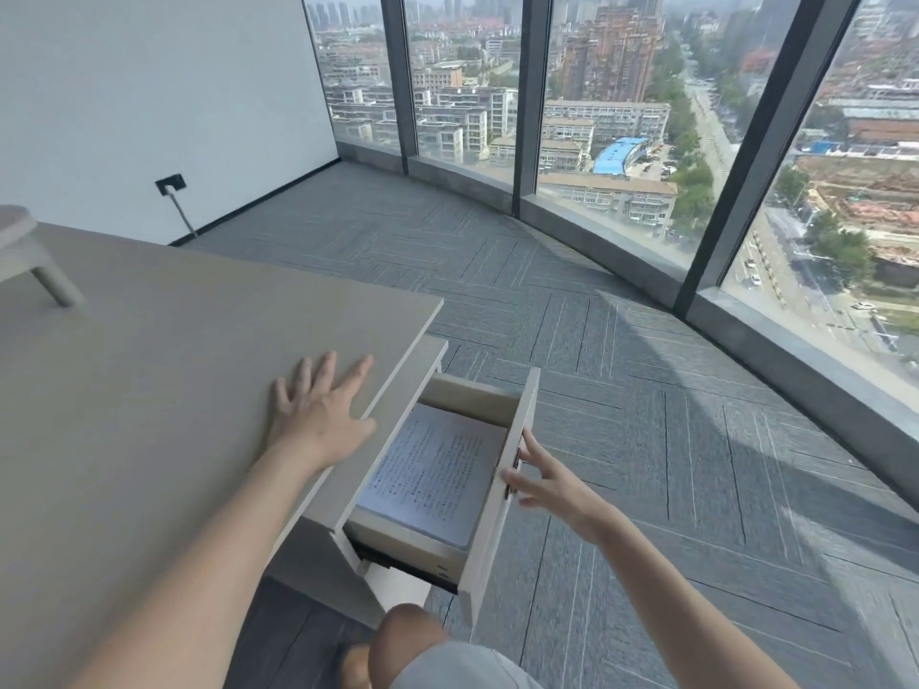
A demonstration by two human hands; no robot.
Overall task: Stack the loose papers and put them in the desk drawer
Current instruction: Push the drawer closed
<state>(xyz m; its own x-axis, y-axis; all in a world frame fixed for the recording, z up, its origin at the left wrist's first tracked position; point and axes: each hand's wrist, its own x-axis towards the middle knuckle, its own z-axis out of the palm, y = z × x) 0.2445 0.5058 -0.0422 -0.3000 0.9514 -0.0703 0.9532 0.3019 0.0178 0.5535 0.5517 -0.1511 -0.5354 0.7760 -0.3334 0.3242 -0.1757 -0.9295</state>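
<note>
The papers (pixel 430 477) lie flat in the open drawer (pixel 502 509), long axis running from 7 to 1 o'clock, squared to its walls. Left hand (pixel 318 415) rests open, palm down, near the desk (pixel 149 390) edge. Right hand (pixel 542 482) is open, fingertips touching the drawer front, bare carpet at 3 o'clock.

Your single head camera looks forward and down from close above the grey-beige wooden desk (pixel 149 390), over its right edge, toward the curved floor-to-ceiling window wall (pixel 621 116).
</note>
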